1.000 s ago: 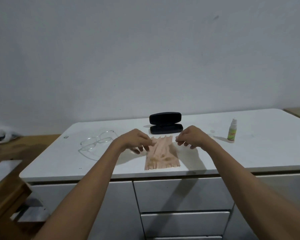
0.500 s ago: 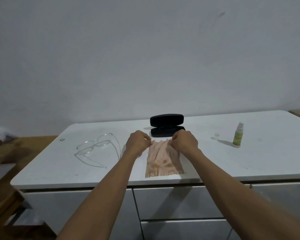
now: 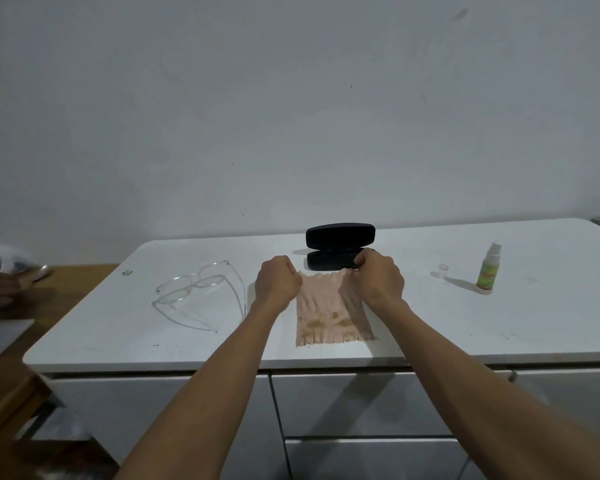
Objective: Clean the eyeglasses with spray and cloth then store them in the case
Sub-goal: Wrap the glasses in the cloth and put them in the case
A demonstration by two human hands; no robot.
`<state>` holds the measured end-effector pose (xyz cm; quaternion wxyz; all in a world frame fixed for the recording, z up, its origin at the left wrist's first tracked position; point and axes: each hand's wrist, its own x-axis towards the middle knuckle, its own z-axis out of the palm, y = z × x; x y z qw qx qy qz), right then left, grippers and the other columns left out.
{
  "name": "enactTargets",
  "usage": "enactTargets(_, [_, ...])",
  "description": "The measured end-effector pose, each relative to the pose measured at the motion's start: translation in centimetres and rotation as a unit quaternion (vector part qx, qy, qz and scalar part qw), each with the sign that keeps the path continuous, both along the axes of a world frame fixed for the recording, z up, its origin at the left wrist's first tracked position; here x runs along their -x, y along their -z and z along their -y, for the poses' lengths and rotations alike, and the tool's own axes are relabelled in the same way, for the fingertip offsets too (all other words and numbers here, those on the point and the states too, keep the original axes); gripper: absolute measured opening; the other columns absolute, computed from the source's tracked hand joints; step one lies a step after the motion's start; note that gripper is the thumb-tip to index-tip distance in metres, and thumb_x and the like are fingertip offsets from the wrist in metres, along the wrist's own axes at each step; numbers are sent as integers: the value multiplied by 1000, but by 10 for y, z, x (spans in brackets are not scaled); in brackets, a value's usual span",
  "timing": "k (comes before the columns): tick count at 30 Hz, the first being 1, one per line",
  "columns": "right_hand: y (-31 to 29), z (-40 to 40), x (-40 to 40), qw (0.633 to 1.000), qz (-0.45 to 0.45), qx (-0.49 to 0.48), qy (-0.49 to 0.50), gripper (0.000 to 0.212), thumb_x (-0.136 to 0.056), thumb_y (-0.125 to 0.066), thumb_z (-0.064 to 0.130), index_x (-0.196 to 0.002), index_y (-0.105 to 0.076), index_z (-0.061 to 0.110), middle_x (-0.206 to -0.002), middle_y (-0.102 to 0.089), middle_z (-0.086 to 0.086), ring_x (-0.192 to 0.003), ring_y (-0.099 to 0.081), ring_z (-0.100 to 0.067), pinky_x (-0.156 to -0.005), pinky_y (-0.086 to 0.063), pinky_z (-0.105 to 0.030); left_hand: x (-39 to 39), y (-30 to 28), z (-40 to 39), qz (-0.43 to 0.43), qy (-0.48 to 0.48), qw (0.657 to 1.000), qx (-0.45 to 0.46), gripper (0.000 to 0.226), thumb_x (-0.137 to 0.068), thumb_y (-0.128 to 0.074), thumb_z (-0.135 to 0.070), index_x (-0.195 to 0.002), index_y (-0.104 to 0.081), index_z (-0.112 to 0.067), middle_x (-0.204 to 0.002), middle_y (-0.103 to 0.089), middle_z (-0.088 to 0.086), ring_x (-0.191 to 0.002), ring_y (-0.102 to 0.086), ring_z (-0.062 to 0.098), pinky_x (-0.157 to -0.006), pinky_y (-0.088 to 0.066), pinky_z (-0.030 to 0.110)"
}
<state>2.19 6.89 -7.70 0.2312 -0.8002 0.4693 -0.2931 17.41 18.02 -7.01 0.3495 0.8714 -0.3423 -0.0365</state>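
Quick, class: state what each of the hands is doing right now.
Left hand: closed, gripping the far left edge of the cloth.
Right hand: closed, gripping the cloth's far right edge.

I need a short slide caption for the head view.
Both hands grip the pink cloth before the open case.

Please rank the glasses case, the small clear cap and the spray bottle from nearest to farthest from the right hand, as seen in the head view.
From the right hand:
1. Glasses case, open, just behind the hand, close to its knuckles.
2. Small clear cap, out to the right on the white counter.
3. Spray bottle, upright, farther right beyond the cap.
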Motion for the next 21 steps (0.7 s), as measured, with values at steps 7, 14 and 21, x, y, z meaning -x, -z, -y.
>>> enactTargets(7, [-3,-6,6,995,-10,23,-92,21,-87,-61,16,-96,-77,24,-98,-74,6,-89,-64,-18,-71,-50,-31,0,5,-6,27,50,998,14,18,-87,-65,-12,-101,-73,-19,-98,-72,2,-86,-68,24,-75,-57,35])
enactTargets(14, [-12,-8,17,985,-108,44,-129,23,-89,-63,21,-101,-82,23,-106,-72,-1,-96,-66,-22,-79,-57,-34,4,10,-21,120,121,985,-36,26,-92,-62,-28,-115,-75,-21,-115,-68,2,-117,-55,23,-91,-53,40])
enactTargets(21, [-12,-18,30,972,-144,41,-181,23,-90,-67,26,-109,-81,26,-109,-76,4,-99,-66,-18,-85,-56,-35,5,11,-42,174,172,967,-68,31,-91,-62,-48,-111,-75,-29,-110,-68,2,-104,-63,24,-80,-53,34])
